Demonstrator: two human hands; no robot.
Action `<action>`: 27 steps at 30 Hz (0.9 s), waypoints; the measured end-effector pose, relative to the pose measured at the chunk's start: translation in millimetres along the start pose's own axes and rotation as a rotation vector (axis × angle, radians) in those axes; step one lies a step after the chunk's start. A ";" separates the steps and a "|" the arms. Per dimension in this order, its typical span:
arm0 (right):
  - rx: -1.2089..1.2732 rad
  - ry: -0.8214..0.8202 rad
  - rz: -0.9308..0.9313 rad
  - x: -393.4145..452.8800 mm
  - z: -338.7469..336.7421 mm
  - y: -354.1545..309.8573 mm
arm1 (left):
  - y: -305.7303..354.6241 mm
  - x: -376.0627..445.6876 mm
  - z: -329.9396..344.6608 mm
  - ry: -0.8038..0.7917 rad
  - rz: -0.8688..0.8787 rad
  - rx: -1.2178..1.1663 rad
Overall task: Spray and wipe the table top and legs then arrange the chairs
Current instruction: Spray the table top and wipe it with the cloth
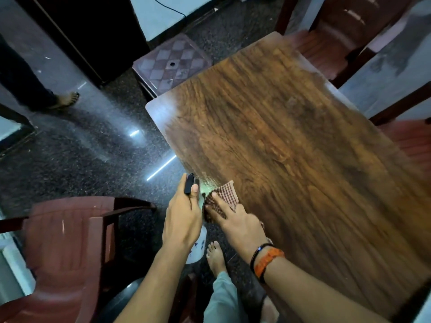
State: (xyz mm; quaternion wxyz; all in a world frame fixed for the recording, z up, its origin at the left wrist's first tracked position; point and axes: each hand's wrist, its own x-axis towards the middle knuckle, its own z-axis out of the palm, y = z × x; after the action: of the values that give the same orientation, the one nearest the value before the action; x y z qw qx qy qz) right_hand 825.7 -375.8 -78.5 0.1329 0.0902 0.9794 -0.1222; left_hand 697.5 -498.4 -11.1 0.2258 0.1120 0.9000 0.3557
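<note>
Looking down past our arms, we see most of the spray bottle (197, 249) hidden under our left hand (184, 215), whose fingers curl round its black trigger head just off the table top's (291, 136) near-left edge. What the bottle holds we cannot tell. Our right hand (235, 220) presses the checked cloth (221, 197) flat on that edge with straight fingers. A chair (70, 248) stands left of the table, a stool (172, 64) beyond it.
</note>
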 end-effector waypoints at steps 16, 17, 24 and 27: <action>0.035 -0.134 -0.056 -247.8 41.0 51.2 | 80.9 -110.9 47.3 -0.040 0.036 0.057; -0.003 -0.130 -0.121 -260.0 39.4 53.9 | 85.8 -122.2 50.4 -0.039 0.035 0.059; 0.019 -0.285 -0.144 -308.8 37.0 72.6 | 113.7 -187.5 80.0 -0.056 0.056 0.079; 0.044 -0.346 -0.150 -330.3 38.9 79.4 | 115.6 -208.7 97.3 -0.087 0.068 0.096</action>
State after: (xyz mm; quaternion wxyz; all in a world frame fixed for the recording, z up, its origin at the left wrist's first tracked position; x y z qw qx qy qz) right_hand 1164.8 -357.9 -38.7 0.2878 -0.0027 0.9431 -0.1666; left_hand 931.8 -433.2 74.2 0.2467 0.1687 0.9011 0.3142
